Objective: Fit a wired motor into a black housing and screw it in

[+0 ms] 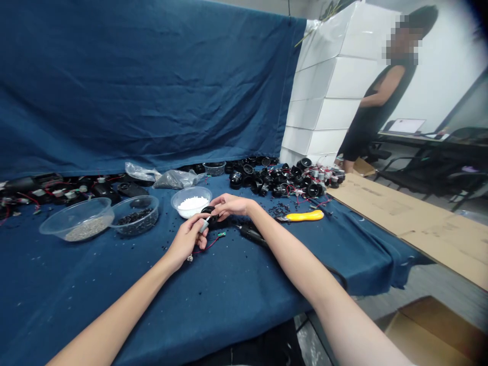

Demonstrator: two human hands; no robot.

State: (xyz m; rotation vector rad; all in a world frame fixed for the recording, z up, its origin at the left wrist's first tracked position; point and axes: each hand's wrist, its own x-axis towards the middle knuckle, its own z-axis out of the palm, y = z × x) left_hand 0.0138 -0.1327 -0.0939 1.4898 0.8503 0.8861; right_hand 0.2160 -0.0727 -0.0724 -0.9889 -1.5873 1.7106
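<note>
My left hand is closed around a small silver-grey motor, whose tip points up toward the other hand. A thin red wire runs from beneath it to a little green circuit board lying on the cloth. My right hand reaches in from the right, its fingertips pinched together just above the motor's tip. Whatever sits in that pinch is too small to make out. A black rounded plastic part shows between the two hands, partly covered by fingers. Right behind them stands a clear bowl of small white pieces.
Clear bowls of metal bits and black screws stand left. A black electric screwdriver and yellow-handled cutters lie right. Black housings pile up behind. White boxes are stacked beside a person.
</note>
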